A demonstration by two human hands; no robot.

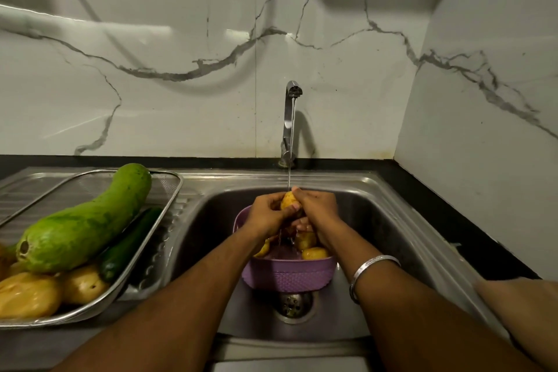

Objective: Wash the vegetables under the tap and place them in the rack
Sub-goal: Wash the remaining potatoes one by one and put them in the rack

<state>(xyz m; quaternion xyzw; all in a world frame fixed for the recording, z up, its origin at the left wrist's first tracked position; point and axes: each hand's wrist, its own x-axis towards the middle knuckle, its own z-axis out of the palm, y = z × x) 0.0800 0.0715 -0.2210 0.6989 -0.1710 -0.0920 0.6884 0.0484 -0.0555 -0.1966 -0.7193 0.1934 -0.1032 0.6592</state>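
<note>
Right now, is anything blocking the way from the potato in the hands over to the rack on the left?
Nothing visible does. Both hands, left hand and right hand, hold the potato under the tap. The rack lies left of the sink, already holding a gourd, cucumber and potatoes.

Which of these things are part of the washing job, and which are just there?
In the job: potato in both hands, left and right; tap; purple basket; rack; gourd; cucumber.
Just there: bangle; drain.
</note>
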